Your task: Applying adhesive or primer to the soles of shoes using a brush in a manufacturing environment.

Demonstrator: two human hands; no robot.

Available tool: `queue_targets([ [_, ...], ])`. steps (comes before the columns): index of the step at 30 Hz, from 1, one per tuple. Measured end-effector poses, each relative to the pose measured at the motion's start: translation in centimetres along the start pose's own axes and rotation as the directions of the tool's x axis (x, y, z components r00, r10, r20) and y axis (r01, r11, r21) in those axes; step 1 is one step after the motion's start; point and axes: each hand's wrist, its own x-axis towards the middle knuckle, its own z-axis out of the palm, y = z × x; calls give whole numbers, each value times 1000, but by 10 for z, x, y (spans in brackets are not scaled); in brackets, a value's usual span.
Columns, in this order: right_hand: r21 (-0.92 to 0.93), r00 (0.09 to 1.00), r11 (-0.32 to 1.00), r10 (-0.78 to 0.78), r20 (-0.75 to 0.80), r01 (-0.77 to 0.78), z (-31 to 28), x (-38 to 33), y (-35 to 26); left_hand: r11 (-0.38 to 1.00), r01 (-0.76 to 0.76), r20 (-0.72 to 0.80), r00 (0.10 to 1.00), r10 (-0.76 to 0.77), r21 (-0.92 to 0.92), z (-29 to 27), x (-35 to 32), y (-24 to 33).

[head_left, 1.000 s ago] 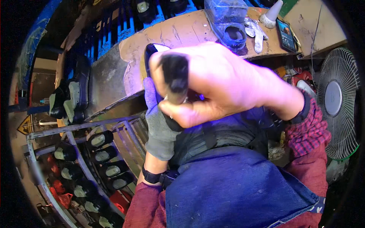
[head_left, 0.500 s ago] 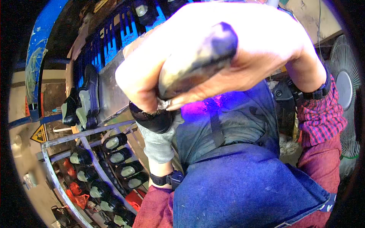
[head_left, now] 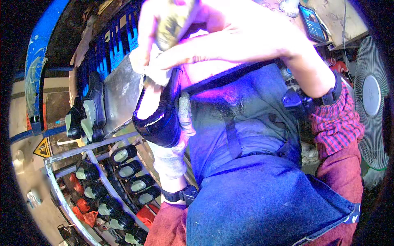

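My left hand (head_left: 186, 117), in a pale grey glove, is closed around a black shoe (head_left: 160, 129) and holds it tilted with its rounded end towards me. A pale strip shows along the shoe's middle. Over the shoe's far part, my bare right hand (head_left: 221, 45) is closed on a brush (head_left: 174, 26) with a thick, stained handle. Its whitish working end is at the shoe; glare and the fingers hide whether it touches. The blue apron (head_left: 262, 201) over my lap lies just behind the shoe.
A metal rack (head_left: 92, 156) at the lower left holds several black shoes with pale soles. More shoes (head_left: 94, 106) lean beside a metal ledge (head_left: 123, 88). A fan (head_left: 371, 96) stands at the right; a phone (head_left: 312, 23) lies on the surface at the upper right.
My right hand has moved up and left with the brush, exposing more of the shoe and the phone. My left hand has turned the shoe, so its pale strip now shows.
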Motion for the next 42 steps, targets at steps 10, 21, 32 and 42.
queue_targets([
  [10,25,984,984,174,37,-175,-29,-13,13,854,116,-140,967,-215,-507,13,16,22],
  [21,14,707,890,372,-601,-456,-72,-90,44,-801,337,754,625,-202,-494,-29,63,-46],
  [32,364,507,889,457,-731,-276,-76,-124,59,804,561,223,773,-594,196,53,262,-221],
  [42,334,463,888,452,-763,-317,-82,-136,72,739,570,183,734,-655,359,-7,218,-278],
])
